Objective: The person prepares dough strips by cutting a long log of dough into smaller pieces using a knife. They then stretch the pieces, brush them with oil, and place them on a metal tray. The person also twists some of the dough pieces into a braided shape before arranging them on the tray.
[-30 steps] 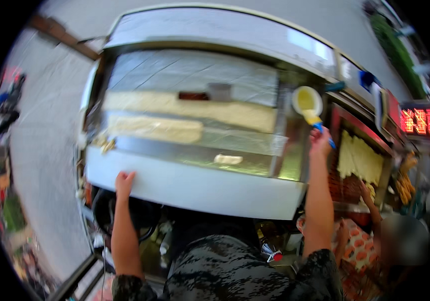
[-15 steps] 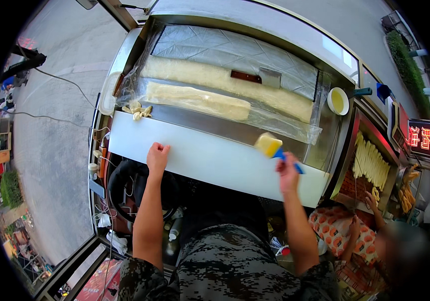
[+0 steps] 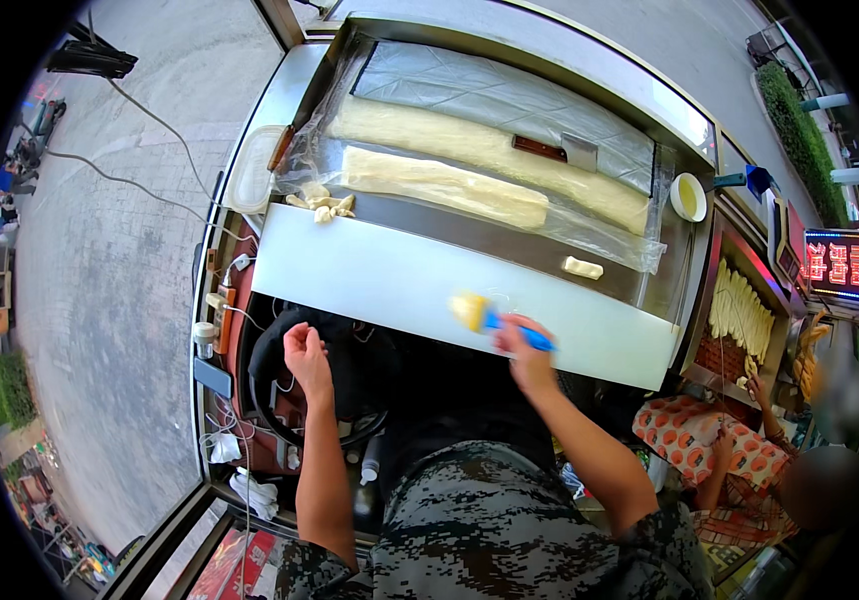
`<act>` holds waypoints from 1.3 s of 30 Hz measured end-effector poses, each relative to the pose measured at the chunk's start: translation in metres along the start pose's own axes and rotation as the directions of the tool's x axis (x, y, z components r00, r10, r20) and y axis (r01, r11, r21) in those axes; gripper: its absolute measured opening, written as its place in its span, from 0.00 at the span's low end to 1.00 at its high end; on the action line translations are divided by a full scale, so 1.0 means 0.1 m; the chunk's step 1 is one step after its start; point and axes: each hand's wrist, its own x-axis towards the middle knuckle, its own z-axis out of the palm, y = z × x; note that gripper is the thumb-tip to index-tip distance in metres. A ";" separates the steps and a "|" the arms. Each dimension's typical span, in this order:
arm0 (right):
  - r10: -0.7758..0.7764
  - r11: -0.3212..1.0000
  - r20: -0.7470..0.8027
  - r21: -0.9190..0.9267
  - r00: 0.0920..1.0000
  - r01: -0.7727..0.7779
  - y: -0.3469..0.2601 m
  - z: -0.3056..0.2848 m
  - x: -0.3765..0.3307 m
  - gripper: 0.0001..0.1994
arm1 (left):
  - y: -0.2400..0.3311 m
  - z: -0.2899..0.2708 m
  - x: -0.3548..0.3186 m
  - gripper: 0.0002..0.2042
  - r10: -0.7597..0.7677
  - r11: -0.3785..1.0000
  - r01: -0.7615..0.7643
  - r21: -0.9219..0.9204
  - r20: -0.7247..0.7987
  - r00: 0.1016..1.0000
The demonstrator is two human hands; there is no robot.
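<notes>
1. The left hand point(image 3: 307, 355) is hanging just off the near edge of the board point(image 3: 349, 260), fingers loosely curled; it is holding nothing that shows; the spare hand is best staying clear of the stroke, or lightly steadying the board if it slides.
2. The scraps point(image 3: 323, 207) of dough are lying by the board's far left corner; strokes going that way are best stopping short of them.
3. The near strip point(image 3: 444, 187) of dough is lying on film on the bench point(image 3: 529, 245), behind the board; the far strip point(image 3: 429, 128) is lying beyond it; drips are best being kept off both.
4. The brush point(image 3: 475, 313) is blurring over the board, right of its middle, bristles pointing left; whether they are touching cannot be told; good work is likely calling for flat bristles, light pressure and long, overlapping strokes.
5. The right hand point(image 3: 527, 340) is closing round the blue handle, over the board's near edge; a loose wrist is probably helping the coat go on evenly.
6. The piece point(image 3: 583, 267) of dough is lying alone on bare steel, behind the board; a wide swing is risking a knock.
7. The bowl point(image 3: 687, 198) is holding yellow liquid, at the bench's right; wiping the bristles on its rim is probably limiting drips.
</notes>
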 end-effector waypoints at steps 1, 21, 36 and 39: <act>-0.075 0.997 0.139 0.009 0.987 0.075 0.01 0.48 0.06 0.13 | 0.01 -0.07 -0.01 0.04 -0.004 1.000 0.003 -0.027 -0.035 0.999; -0.028 0.979 -0.532 -0.188 0.846 -0.085 0.40 -3.23 -0.15 0.10 | -0.03 0.83 -0.06 0.03 0.022 0.991 -0.059 0.124 0.284 0.959; 0.015 0.653 -0.571 0.627 0.821 0.424 -1.15 -4.21 2.88 0.17 | 0.40 2.05 -0.02 0.11 0.300 0.714 -0.491 0.499 0.415 0.859; 0.030 0.628 -0.498 0.684 0.867 0.371 -1.03 -4.28 3.09 0.17 | 0.47 2.07 0.12 0.11 0.360 0.664 -0.519 0.537 0.379 0.853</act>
